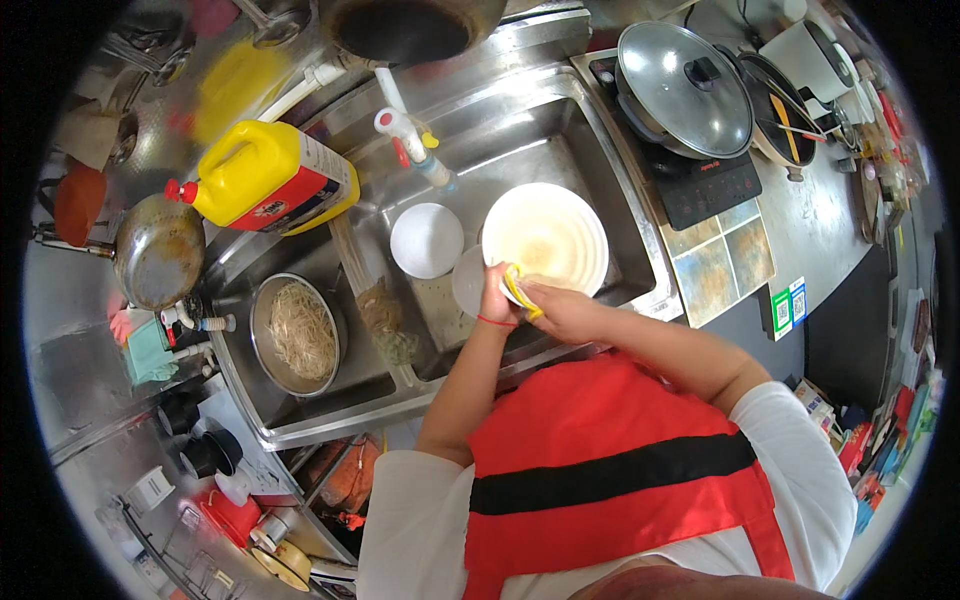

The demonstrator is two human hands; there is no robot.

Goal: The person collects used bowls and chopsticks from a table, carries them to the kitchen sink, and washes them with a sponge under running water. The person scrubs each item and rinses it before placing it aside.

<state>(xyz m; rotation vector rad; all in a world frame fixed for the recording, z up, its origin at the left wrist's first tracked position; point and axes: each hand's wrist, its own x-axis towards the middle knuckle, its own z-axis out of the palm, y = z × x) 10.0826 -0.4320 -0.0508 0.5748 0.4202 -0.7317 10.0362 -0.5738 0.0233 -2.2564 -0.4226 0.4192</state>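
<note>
A large white bowl (545, 236) is held over the right basin of a stainless steel sink (645, 304). My left hand (497, 296) grips its near left rim. In my right hand (559, 309) is a yellow-edged cloth (523, 292), pressed against the same rim. Its fingers reach just inside the bowl. Left of the bowl, a smaller white bowl (427, 240) rests in the basin, and a translucent round container (468, 281) shows partly beneath the large bowl. The faucet (411, 142) has a red and a yellow handle and stands beyond the bowls.
A yellow detergent jug (262, 180) lies across the sink's left side. Below it, a metal bowl (335, 352) of pale shreds sits in the left basin. Right of the sink stand an induction cooker (709, 191) and a glass-lidded pan (686, 90). A wok (405, 30) is at the back.
</note>
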